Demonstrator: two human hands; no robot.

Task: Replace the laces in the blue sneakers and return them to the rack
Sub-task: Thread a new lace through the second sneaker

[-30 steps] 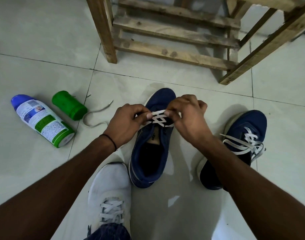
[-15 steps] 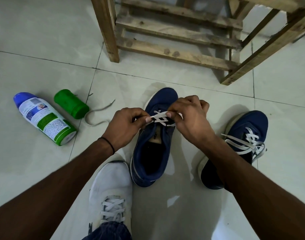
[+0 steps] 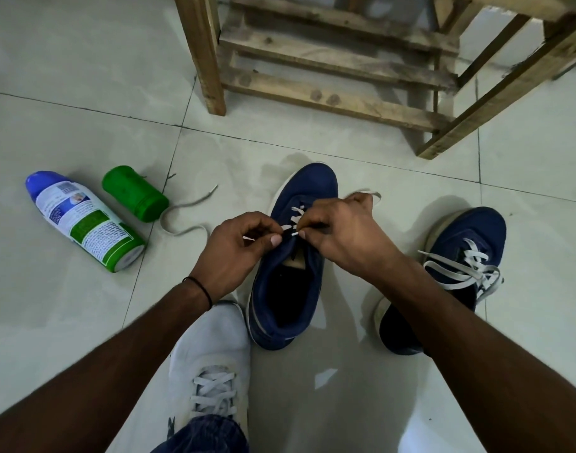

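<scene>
One blue sneaker [image 3: 290, 289] stands upright, toe toward the wooden rack [image 3: 329, 99], with a white lace [image 3: 295, 212] threaded only through its front eyelets. The second blue sneaker [image 3: 469, 237] sits to its right, loosely laced. A spare greyish lace [image 3: 188, 220] curls at left.

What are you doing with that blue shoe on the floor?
A person is threading a white lace through the middle blue sneaker on the floor. The left hand and right hand both pinch the lace over the eyelets; only the rows near the toe are laced. The other sneaker, to the right, already has laces in. Neither is on the rack yet. A loose lace, a can and a green cap lie to the left.
</scene>
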